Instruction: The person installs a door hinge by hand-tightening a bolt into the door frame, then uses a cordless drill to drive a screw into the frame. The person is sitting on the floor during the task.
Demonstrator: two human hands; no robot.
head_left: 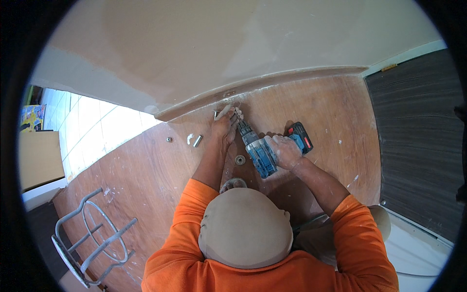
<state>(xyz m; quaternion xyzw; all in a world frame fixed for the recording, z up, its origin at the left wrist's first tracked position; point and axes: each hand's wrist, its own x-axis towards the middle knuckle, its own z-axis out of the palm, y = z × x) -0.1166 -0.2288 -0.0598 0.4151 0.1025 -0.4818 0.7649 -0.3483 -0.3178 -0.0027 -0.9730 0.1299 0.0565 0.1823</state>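
Note:
My right hand (285, 152) grips a blue and black cordless drill (261, 155) by its handle, with the black and red battery (300, 137) sticking out to the right. The chuck and bit point up and left toward the foot of the wall. My left hand (224, 125) is closed beside the bit's tip, its fingers dusty white. A small metal piece (216, 114) shows at its left edge; what the fingers pinch is too small to make out. On the floor near the hands lie a short metal cylinder (197, 141), a round metal ring (240, 159) and a small metal part (169, 139).
A brown skirting board (272, 82) runs along the wall (233, 44). An overturned metal-legged stool (92, 238) lies at lower left. A dark wood-grain door panel (413, 126) stands right. White tiles (104, 119) and a cardboard box (40, 158) are at far left.

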